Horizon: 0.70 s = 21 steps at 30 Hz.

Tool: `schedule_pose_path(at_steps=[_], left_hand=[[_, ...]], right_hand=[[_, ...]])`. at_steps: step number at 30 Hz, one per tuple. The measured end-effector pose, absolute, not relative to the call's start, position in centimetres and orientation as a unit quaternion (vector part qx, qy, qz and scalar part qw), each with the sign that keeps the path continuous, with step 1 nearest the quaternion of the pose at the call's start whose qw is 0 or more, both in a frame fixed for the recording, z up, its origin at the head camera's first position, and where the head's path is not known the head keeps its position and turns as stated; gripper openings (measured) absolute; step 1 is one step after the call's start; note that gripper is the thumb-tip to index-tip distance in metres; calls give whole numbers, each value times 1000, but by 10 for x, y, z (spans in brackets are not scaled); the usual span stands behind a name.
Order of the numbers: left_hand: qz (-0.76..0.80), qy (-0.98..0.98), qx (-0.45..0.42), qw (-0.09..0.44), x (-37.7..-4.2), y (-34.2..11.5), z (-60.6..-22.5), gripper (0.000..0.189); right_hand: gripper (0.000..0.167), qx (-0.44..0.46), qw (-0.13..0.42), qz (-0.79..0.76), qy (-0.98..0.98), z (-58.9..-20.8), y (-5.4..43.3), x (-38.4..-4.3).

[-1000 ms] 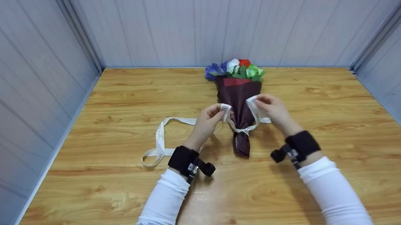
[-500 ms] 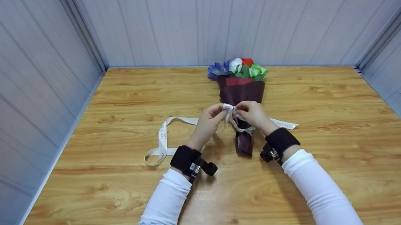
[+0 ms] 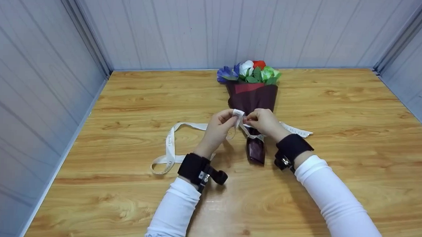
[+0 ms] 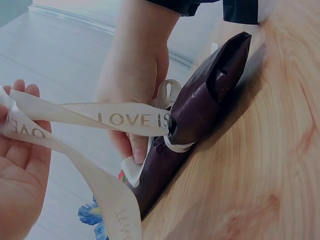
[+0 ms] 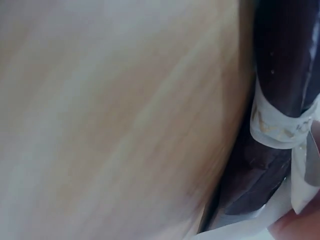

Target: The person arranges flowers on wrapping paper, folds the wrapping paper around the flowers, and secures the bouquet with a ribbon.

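Note:
A bouquet (image 3: 252,99) of blue, white, red and green artificial flowers in dark maroon wrapping lies on the table. White printed ribbon (image 3: 256,136) is tied around its narrow stem part. My left hand (image 3: 217,129) pinches a fold of this ribbon just left of the wrapping; the left wrist view shows "LOVE IS" on the taut strip (image 4: 125,118). Over the wrapping, my right hand (image 3: 266,123) pinches ribbon close to the left fingertips. In the right wrist view, the ribbon band (image 5: 280,127) circles the wrapping, while most of that hand is out of frame.
One long ribbon tail (image 3: 170,145) loops over the wooden table (image 3: 129,204) at left. A shorter ribbon end (image 3: 297,130) lies right of the bouquet. Panelled walls (image 3: 218,29) stand behind and at both sides.
My right hand has come left and down from the bouquet's right side to beside my left hand. The right ribbon end now shows farther out on the table. My left hand stays nearly still.

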<state>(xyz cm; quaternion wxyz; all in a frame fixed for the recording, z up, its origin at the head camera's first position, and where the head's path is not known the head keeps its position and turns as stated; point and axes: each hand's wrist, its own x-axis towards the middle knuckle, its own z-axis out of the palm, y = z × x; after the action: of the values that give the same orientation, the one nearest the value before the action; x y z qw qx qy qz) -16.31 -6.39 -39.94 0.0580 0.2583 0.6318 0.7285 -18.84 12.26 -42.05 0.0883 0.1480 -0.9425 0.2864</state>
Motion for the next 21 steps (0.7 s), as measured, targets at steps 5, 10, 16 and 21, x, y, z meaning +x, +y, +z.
schedule_pose_path(at_steps=[5,10,16,21], left_hand=[[733,624,263,61,-163,-63,-400,22],[741,611,271,64,-163,-62,-401,20],[734,620,271,60,-163,-61,-402,19],[724,634,267,56,-163,-61,-402,17]], right_hand=[[20,148,68,307,-938,-421,127,-188],[23,142,80,371,-914,-416,135,-182],[20,114,140,442,-879,-406,143,-175],[16,106,181,476,-854,-401,140,-167]])
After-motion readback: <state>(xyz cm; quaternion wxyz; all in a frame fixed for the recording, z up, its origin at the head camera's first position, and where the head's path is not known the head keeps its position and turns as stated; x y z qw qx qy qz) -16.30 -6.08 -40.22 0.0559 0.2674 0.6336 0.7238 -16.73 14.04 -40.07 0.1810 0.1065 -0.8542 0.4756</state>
